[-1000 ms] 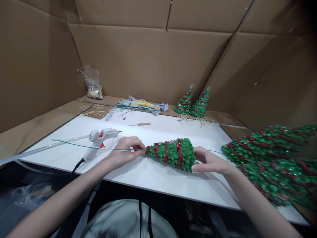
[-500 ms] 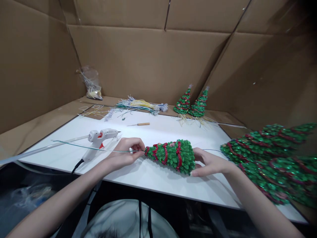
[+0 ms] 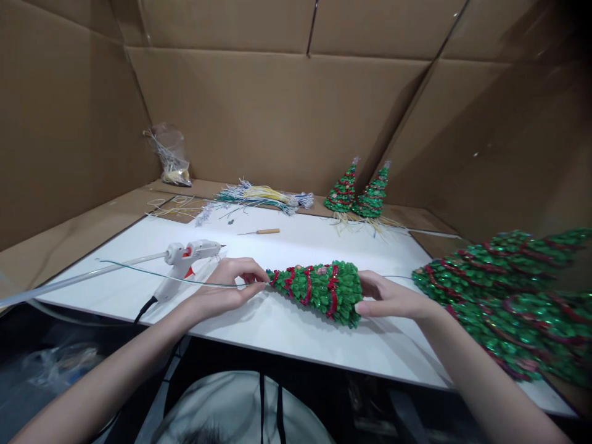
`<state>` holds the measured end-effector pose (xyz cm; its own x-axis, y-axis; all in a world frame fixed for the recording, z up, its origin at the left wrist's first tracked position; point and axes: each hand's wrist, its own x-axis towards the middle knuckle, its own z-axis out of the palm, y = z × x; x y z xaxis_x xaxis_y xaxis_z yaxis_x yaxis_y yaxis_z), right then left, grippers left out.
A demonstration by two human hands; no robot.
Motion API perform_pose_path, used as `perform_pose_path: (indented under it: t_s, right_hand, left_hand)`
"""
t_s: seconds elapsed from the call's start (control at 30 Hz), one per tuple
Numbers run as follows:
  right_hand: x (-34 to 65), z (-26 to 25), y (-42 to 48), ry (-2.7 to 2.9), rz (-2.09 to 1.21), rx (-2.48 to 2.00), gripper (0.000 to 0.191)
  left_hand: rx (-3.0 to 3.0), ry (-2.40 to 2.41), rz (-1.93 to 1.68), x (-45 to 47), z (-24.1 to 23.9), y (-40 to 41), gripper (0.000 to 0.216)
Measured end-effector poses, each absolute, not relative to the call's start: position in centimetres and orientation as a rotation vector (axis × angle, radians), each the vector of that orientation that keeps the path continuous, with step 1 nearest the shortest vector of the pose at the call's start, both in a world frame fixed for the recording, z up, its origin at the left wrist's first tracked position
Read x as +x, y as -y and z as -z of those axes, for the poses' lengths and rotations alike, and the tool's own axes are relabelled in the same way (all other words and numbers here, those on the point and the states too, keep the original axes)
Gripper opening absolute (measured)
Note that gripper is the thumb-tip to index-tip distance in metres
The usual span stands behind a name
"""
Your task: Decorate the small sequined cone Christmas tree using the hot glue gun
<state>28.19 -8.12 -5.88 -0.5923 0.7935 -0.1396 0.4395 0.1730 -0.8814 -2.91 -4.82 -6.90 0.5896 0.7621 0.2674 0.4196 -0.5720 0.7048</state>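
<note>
A small green Christmas tree ornament with red garlands lies on its side, tip to the left. My left hand is closed in a pinch at the tip, on a thin green wire that runs off leftward past the glue gun. My right hand curls round the tree's base, its thumb on the near rim and the other fingers partly hidden behind. A stretch of dark wire shows behind the right hand, towards the larger trees.
A white glue gun lies left of my hands. Beyond are a wooden-handled awl, a bundle of wires and two small upright trees. Larger trees crowd the right side. Cardboard walls enclose the white board.
My left hand has shifted slightly left at the tip, and its fingers sit closer together. The right thumb has moved up a little on the tree's base.
</note>
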Motion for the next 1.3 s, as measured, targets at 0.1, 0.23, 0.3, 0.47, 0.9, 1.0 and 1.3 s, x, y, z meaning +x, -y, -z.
perform_pose_path:
  t_s: [0.1, 0.23, 0.3, 0.47, 0.9, 1.0, 1.3]
  right_hand:
    - [28.4, 5.9, 7.7, 2.112, -1.406, -1.159, 0.057]
    - [28.9, 6.0, 6.7, 2.109, -1.432, -1.139, 0.056]
    - [29.2, 6.0, 6.2, 2.113, -1.442, -1.165, 0.054]
    - [29.3, 5.7, 5.3, 2.13, -1.5, -1.17, 0.055]
    - [29.1, 6.5, 5.4, 2.093, -1.487, -1.092, 0.048]
    - [29.2, 6.6, 5.4, 2.085, -1.469, -1.1, 0.046]
    - [29.4, 7.0, 5.3, 2.089, -1.418, -1.132, 0.048]
  left_hand:
    - [2.199, -0.983, -0.778, -2.8, 7.0, 4.9, 0.01]
    - [2.195, -1.006, -0.779, -2.6, 7.1, 4.8, 0.008]
    - [2.219, -0.996, -0.792, -2.6, 7.1, 4.6, 0.009]
    - [2.324, -0.905, -0.858, -2.7, 7.4, 4.3, 0.014]
    - [2.394, -0.835, -0.813, -1.5, 7.1, 4.3, 0.01]
    - [2.405, -0.851, -0.771, -1.8, 6.7, 4.8, 0.012]
    - [2.297, -0.956, -0.837, -1.7, 7.6, 4.8, 0.009]
